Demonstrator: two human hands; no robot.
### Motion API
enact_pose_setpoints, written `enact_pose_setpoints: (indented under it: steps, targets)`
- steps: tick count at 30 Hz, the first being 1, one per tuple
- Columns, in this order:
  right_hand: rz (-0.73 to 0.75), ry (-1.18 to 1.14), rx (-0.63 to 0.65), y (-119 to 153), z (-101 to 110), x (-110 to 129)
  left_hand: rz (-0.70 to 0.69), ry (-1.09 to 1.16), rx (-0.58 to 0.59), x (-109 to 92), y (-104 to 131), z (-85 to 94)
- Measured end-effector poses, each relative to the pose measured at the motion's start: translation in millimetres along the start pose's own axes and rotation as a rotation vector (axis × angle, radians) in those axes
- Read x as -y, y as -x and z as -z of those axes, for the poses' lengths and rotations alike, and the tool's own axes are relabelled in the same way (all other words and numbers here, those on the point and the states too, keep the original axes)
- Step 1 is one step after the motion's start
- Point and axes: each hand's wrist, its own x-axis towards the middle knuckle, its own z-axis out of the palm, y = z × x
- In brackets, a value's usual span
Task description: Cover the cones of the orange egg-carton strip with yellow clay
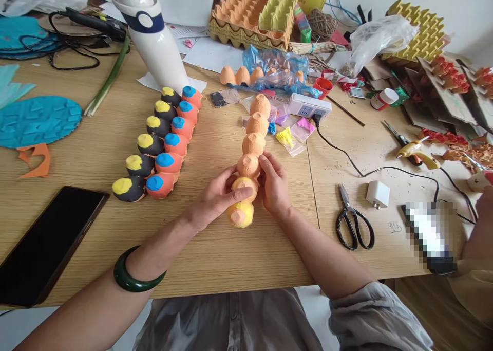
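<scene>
Between my hands is a strip of orange egg-carton cups (253, 144), its near end close to the table's front edge. The two nearest cups carry yellow clay around their sides, with orange tips bare; the farther ones are plain. My left hand (219, 194) grips the near part from the left, thumb lying across a yellow cup. From the right, my right hand (274, 181) holds the strip near its middle with thumb and fingers. To the left lie two finished-looking strips, a black one with yellow tops (140, 163) and a red-orange one with blue tops (174, 145).
Scissors (351, 220), a white charger (378, 194) and a phone (431, 238) lie to the right, near another person's hand (486, 207). A large phone (50, 243) is at left. Behind are a power strip (310, 106), yellow clay (285, 136), a white bottle-shaped device (156, 48) and egg trays (246, 19).
</scene>
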Motion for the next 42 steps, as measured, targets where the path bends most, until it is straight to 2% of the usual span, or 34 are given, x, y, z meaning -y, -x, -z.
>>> enact_pose_setpoints:
  steps: [6,11,16,22,28,34,37,42]
  targets:
    - [0.032,0.015,-0.017,-1,0,2,0.008,-0.001,0.041,-2,1,4.3]
    - [0.107,0.064,-0.063,-3,2,-1,-0.004,-0.031,-0.002,-2,2,14.0]
    - [0.14,0.132,-0.046,2,1,0,-0.001,-0.08,0.018,-1,1,13.4]
    - [0.117,0.165,-0.046,7,-1,4,-0.064,-0.093,-0.034,6,0,11.6]
    - [0.134,0.171,-0.016,11,-4,-3,-0.075,-0.122,-0.1,12,-2,12.8]
    - [0.129,0.134,-0.022,11,-6,-1,-0.096,-0.108,-0.122,5,-1,9.1]
    - [0.12,0.095,-0.017,8,-5,3,-0.118,-0.067,-0.044,1,0,10.4]
    - [0.023,0.017,-0.014,3,-3,7,-0.128,-0.041,0.071,1,1,14.2]
